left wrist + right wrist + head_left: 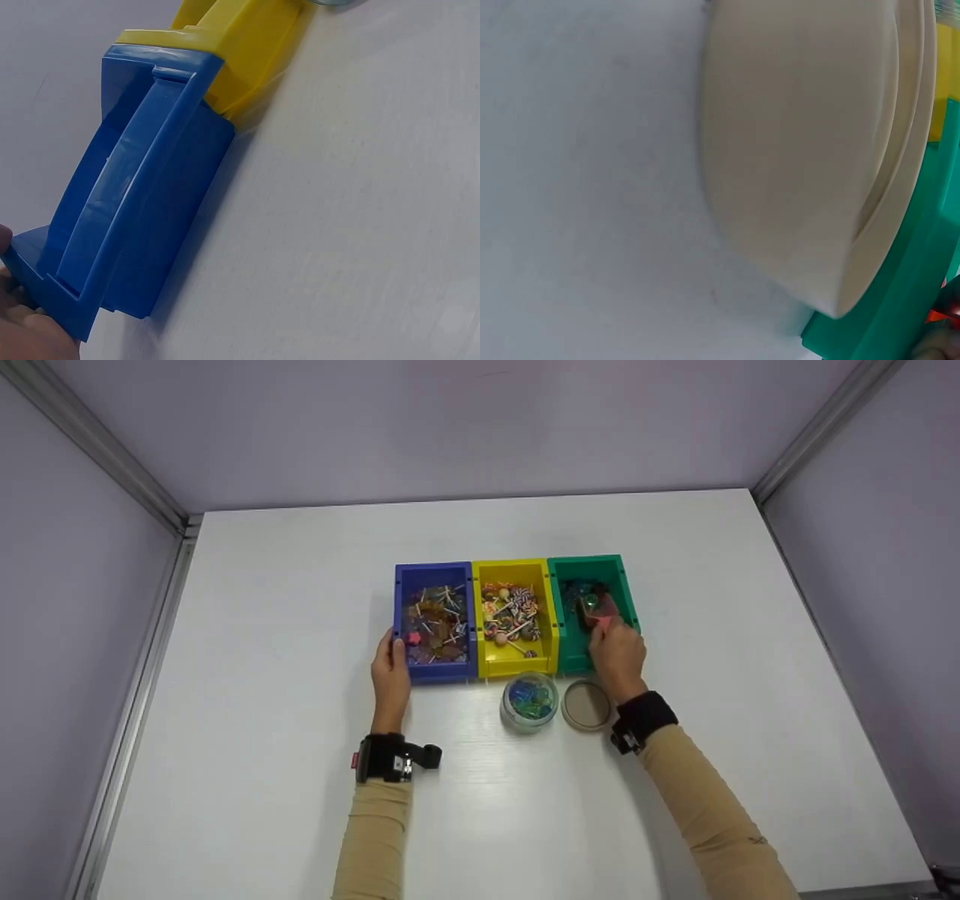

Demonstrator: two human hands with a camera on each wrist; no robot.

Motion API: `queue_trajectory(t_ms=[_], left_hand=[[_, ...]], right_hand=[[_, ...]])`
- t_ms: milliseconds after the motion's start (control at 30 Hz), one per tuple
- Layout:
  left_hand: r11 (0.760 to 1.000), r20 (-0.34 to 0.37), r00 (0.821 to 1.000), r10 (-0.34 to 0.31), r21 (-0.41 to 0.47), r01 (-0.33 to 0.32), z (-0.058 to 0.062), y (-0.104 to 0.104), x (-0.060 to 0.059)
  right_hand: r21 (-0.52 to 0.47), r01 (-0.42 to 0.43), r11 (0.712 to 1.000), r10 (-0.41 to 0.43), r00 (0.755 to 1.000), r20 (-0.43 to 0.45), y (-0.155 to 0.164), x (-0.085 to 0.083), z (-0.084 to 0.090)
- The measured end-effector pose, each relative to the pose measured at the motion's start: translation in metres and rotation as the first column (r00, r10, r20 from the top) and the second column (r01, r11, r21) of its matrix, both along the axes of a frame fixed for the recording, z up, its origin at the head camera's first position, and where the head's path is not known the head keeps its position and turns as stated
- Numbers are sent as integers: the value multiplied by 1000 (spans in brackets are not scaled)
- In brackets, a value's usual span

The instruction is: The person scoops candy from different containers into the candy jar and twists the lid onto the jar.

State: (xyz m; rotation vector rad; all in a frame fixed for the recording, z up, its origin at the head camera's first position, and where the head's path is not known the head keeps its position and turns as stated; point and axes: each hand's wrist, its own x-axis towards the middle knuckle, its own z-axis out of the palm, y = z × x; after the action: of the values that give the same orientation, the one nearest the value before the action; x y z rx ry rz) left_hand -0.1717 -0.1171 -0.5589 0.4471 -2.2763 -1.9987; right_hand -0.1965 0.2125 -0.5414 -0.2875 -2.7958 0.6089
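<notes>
My left hand (391, 682) grips the left wall of a blue bin (443, 670), its thumb at the rim; the left wrist view shows fingers under the bin's front corner. Lollipops and wrapped sweets lie in that bin. My right hand (620, 658) holds a translucent red scoop (604, 611) down inside a green bin (576, 649), among dark blue-green sweets. Something green and shiny shows in the scoop. In the right wrist view only a bit of the hand (939, 341) appears, at the lower right edge.
Between them a yellow bin (517, 666) holds striped lollipops. A clear jar (522, 724) with blue and green sweets stands before it. Right of the jar sits a beige round lid (587, 706), large in the right wrist view. Walls enclose the white table (285, 675).
</notes>
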Motion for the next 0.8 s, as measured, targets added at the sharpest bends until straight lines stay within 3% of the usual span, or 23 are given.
queue_trajectory(t_ms=[400,800], left_hand=[[1000,56,998,-6,20,5,3,-2,1],[988,116,993,7,153,-25,11,-1,-1]], right_hand=[[-36,2,999,-4,999,-34,1,10,-2],[-54,-35,998,28,993,-116,5,14,-11]])
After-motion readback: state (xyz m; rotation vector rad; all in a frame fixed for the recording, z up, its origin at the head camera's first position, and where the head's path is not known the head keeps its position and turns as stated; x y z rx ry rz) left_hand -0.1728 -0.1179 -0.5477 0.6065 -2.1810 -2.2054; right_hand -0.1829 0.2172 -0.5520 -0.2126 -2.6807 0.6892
